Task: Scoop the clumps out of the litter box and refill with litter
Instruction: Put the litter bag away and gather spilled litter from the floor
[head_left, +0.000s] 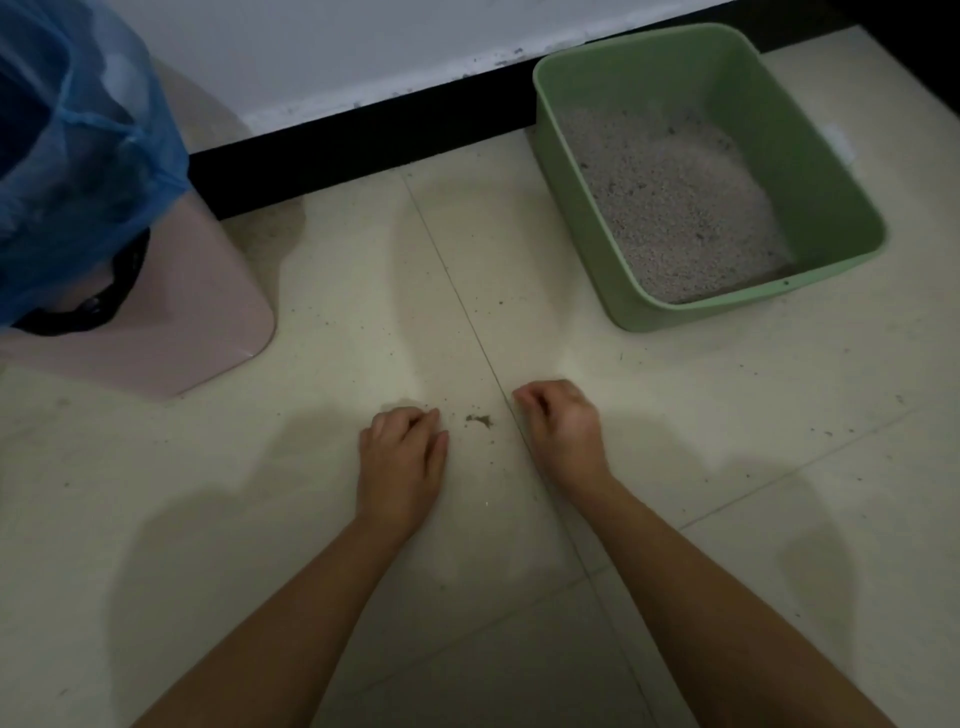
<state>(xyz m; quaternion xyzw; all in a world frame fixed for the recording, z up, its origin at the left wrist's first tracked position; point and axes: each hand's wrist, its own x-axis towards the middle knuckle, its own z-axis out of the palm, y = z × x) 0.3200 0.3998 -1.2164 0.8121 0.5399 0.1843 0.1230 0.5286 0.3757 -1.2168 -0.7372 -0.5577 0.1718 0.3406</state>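
Note:
A green litter box (836, 171) stands on the floor at the upper right, against the dark baseboard. Grey litter (680, 208) covers its bottom, with a few darker specks in it. My left hand (402, 462) rests on the tiled floor in the middle of the view, fingers loosely curled and holding nothing. My right hand (563, 431) rests a little to its right, also loosely curled, with nothing visible in it. A small dark clump of spilled litter (479, 420) lies on the tile between the two hands. No scoop is in view.
A pink bin (171, 332) lined with a blue plastic bag (78, 150) stands at the upper left. A white wall and black baseboard (363, 150) run along the back. Small bits of litter are scattered over the beige floor tiles (779, 415).

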